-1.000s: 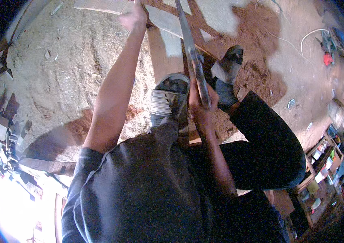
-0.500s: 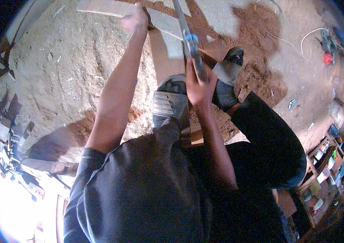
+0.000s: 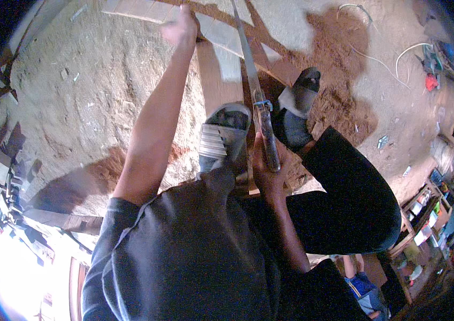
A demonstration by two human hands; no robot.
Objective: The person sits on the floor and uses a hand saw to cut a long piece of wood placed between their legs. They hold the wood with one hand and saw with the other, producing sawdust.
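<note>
My left hand is closed on a pale wooden board that lies crosswise at the top of the picture. My right hand grips the handle of a long saw with a blue band, its blade reaching up over the board. A second plank runs lengthwise beneath the crosswise board toward me. My left sandalled foot rests on that plank, and my right sandalled foot is right of the saw. Where exactly the blade meets the wood is unclear.
Sawdust covers the ground near the boards. Thin cables and a red item lie at the right. Cluttered crates stand lower right, scrap wood lower left. Another person in blue shows at the bottom right.
My right hand and the saw rose slightly half a second ago and are now drawn back lower toward me. My left hand stays on the board. The other person has come into view.
</note>
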